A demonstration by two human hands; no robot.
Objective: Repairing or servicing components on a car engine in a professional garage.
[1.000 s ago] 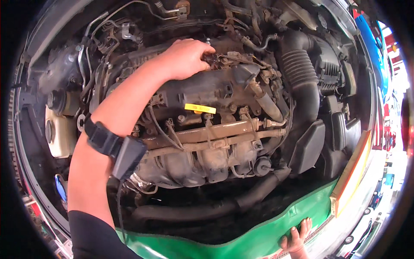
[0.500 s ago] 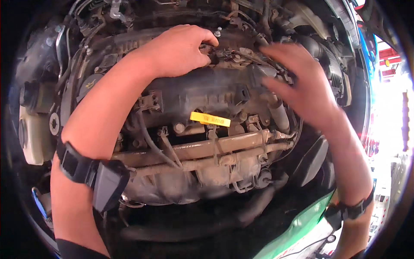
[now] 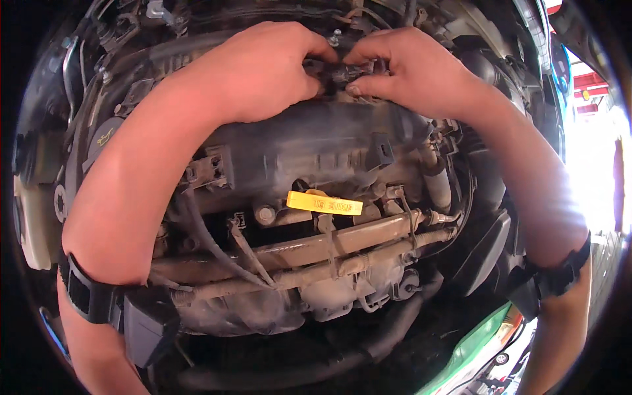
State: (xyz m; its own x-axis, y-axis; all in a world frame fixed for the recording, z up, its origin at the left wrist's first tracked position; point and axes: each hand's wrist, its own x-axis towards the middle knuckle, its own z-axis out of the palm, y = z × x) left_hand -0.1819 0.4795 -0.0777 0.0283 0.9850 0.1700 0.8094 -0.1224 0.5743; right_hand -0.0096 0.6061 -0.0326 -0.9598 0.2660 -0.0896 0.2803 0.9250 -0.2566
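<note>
High on the engine, just behind the black engine cover (image 3: pixel 263 151), my left hand (image 3: pixel 276 72) curls its thumb and fingers round something dark, mostly hidden. My right hand (image 3: pixel 415 72) faces it from the right, thumb and fingers closed on a small dark connector (image 3: pixel 349 75); the two hands' fingertips nearly meet. A yellow dipstick handle (image 3: pixel 324 203) lies below them, above a dusty metal rail (image 3: pixel 309 243) with branching wires and hoses. A bright metal fitting (image 3: pixel 336 36) stands just behind the fingertips.
Lower down are the grey intake runners (image 3: pixel 326 296) and a black hose (image 3: pixel 283 375). A green fender cover (image 3: pixel 464 352) drapes over the front edge at lower right. A pale reservoir (image 3: pixel 36 237) sits at far left, and the car body's edge curves past on the right, beside bright surroundings.
My right hand has risen from the green cover at lower right to meet my left at the connector. My left stays at that spot; the camera's view has shifted closer.
</note>
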